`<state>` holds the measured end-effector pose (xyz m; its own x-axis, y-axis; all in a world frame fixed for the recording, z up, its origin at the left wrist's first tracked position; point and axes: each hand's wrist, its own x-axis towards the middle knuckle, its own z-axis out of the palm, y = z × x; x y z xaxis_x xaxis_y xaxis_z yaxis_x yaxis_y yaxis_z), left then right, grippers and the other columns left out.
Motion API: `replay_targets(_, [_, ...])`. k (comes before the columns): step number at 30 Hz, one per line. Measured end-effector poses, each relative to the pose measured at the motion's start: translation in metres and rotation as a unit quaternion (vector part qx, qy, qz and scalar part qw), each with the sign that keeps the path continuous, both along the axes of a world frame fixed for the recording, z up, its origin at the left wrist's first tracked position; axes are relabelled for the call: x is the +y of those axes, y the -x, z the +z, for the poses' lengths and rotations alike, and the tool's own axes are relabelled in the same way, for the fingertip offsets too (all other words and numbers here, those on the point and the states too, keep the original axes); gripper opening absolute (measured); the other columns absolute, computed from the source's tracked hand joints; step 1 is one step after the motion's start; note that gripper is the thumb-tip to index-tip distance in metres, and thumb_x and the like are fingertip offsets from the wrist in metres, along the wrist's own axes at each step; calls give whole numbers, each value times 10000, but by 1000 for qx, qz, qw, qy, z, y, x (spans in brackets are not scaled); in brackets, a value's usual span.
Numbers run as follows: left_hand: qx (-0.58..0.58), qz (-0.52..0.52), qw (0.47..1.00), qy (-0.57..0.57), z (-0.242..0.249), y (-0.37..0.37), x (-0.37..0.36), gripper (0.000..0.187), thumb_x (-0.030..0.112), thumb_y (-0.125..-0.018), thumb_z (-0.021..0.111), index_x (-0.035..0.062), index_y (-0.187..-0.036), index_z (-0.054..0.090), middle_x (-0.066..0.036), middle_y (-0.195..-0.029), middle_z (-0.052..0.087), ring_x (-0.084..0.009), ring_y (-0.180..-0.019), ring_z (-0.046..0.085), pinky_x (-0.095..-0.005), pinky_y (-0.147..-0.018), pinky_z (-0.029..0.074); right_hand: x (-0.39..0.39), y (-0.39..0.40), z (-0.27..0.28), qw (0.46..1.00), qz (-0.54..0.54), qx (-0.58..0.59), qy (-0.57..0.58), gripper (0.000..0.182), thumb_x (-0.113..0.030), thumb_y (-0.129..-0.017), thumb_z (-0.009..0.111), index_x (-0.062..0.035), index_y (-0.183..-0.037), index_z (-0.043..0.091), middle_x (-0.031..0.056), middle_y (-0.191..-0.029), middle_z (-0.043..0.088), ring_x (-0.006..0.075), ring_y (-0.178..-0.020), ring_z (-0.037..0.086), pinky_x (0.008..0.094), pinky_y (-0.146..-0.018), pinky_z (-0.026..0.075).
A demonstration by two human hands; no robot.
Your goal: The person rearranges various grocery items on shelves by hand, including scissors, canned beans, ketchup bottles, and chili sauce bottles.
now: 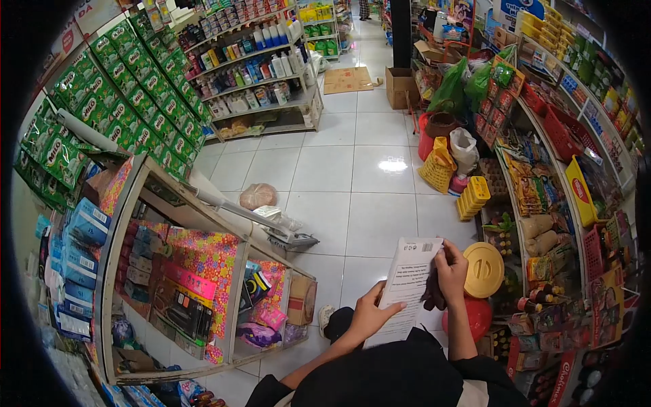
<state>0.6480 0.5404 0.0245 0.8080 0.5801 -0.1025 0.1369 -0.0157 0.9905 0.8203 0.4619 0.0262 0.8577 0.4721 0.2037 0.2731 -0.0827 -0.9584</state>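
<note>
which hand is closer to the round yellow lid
Your right. The right hand is just left of the round yellow lid, at the white package's right edge; the left hand is farther off, on the package's left edge.

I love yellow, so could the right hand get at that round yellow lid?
Probably yes: the lid is right beside the right hand, with nothing seen in between, but the hand is busy holding the white pack.
</note>
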Motion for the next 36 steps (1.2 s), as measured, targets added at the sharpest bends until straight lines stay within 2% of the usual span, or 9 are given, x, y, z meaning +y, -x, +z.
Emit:
replay_targets(2, [31,-15,999,-23,5,7,1,502,158,-750,632,33,-1186,417,-169,-997,588,-247,-935,582,-309,-791,448,1,5,-7,998,32,40,-26,280,-63,-755,537,42,-1014,555,4,-674,550,53,-578,479,201,-519,395])
replay_targets(10, [27,-26,999,25,-5,24,-8,576,101,-775,572,48,-1282,304,-179,-1067,555,-245,-1004,543,-321,-845,412,-18,9,-36,955,235,158,87,138,-33,-706,488,46,-756,588,17,-700,582,79,-654,519,215,-599,408])
replay_targets(12, [38,-24,998,42,-2,25,-4,539,96,-778,575,0,-1247,327,-176,-1082,545,-217,-1018,524,-307,-862,390,-23,19,-49,945,251,189,97,144,-36,-707,501,46,-773,598,27,-704,591,80,-661,524,218,-609,416])
replay_targets(16, [43,-13,999,17,-2,27,2,541,93,-777,561,14,-1258,326,-186,-1052,559,-230,-993,545,-305,-836,411,-34,45,-63,916,297,229,139,162,-48,-718,543,62,-818,607,39,-726,605,92,-677,537,227,-637,436])
replay_targets(19, [36,-9,999,-5,-4,27,5,571,83,-779,544,46,-1293,298,-194,-1033,567,-247,-968,569,-314,-808,438,-43,63,-62,882,280,331,183,146,-70,-744,541,53,-790,605,50,-638,583,94,-552,529,225,-502,425])
replay_targets(22, [-1,20,1000,-6,-13,22,7,559,71,-772,553,27,-1277,318,-189,-1013,578,-232,-950,577,-313,-795,446,-43,61,-50,893,279,305,181,151,-90,-742,549,49,-779,597,52,-585,563,90,-492,509,228,-435,407])
replay_targets(25, [1,32,999,15,-15,19,10,539,56,-766,561,17,-1258,344,-183,-1009,582,-216,-952,574,-308,-800,443,-42,65,-52,873,324,246,269,169,-117,-733,564,46,-767,593,53,-552,545,89,-487,509,232,-420,405])
replay_targets(31, [-31,73,996,27,-24,14,17,441,35,-766,565,-12,-1174,404,-155,-1010,581,-196,-939,567,-293,-801,440,-33,63,-37,840,341,330,265,191,-151,-708,587,36,-750,598,55,-614,563,98,-506,507,236,-452,410])
replay_targets(36, [-95,150,980,88,-27,7,32,332,14,-769,568,-43,-1069,437,-136,-997,570,-187,-895,566,-289,-771,452,-28,62,-61,911,287,173,239,193,-131,-704,577,31,-809,590,64,-659,577,113,-616,523,256,-592,441])
